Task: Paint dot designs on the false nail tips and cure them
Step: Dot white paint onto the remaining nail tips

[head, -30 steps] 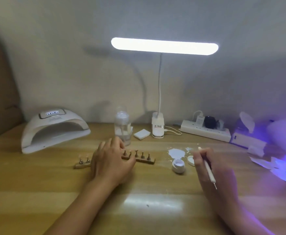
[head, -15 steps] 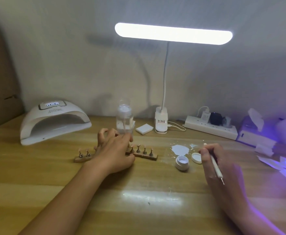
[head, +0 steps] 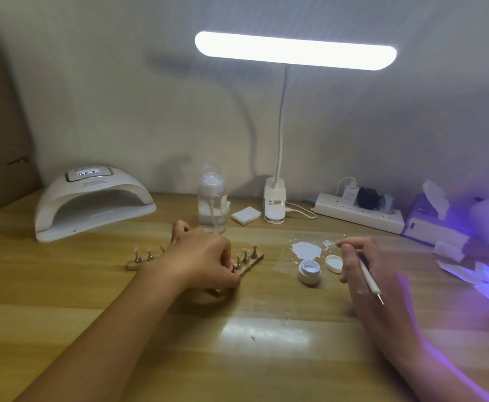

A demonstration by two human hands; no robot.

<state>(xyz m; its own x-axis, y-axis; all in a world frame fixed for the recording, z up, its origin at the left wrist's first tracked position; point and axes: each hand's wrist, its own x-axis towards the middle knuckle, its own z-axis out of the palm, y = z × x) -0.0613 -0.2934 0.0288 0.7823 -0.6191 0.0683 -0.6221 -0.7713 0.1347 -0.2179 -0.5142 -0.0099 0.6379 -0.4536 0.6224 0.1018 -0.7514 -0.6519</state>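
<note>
Nail tips (head: 254,246) stand on small pegs along a wooden holder (head: 256,260) at centre frame, on the table (head: 63,314). The left hand (head: 202,256) covers its middle, fingers curled and pinching the holder. Right of centre, the right hand (head: 362,268) pinches a white dotting pen (head: 368,275) beside an open gel pot (head: 309,271), its lid (head: 333,263) and a pale paint smear (head: 307,249). A white curing lamp (head: 92,204) sits at middle left.

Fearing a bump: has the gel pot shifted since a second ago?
No. The gel pot still sits at the paint blotch's near edge, beside its lid.
</note>
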